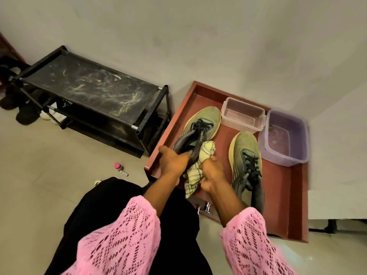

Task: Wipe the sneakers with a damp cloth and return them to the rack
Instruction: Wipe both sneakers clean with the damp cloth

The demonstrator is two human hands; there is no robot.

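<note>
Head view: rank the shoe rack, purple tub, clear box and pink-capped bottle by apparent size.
1. shoe rack
2. purple tub
3. clear box, slightly smaller, though a bit farther away, so unsure
4. pink-capped bottle

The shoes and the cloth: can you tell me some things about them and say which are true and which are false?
1. The left hand holds a sneaker by its heel. True.
2. The right hand is empty. False: it grips the cloth.
3. The other sneaker sits on the rack. False: it lies in the red tray.
4. A purple tub stands beside a clear box. True.
</note>
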